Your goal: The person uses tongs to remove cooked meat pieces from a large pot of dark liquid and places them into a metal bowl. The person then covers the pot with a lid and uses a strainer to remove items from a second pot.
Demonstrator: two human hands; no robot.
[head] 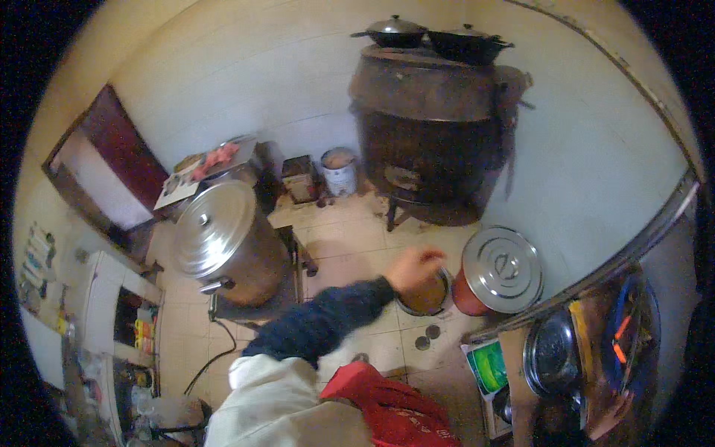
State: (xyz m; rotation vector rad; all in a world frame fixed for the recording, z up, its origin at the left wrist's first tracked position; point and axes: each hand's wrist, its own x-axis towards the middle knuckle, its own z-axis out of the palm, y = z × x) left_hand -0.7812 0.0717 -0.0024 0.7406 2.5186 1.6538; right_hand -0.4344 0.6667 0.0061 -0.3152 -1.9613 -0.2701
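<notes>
My left hand (416, 271), blurred, reaches forward over the rim of a round metal container (429, 296) with brown contents on the tiled floor. Its fingers look bent, and whether they grip anything is unclear. Right beside that container stands a red pot (466, 293) with a shiny metal lid (505, 268). At the lower right, my right hand (610, 414) is over the crowded counter with its fingers spread and nothing visible in them. Near it lie a dark metal pan (553, 352) and an orange-handled item (620, 339).
A large lidded metal pot (262, 262) stands at left, with a black hose (226, 335) on the floor below. A black drum-shaped oven (430, 151) on legs carries two lidded woks (395, 32). A tin can (339, 174) and a box (300, 181) sit by the wall.
</notes>
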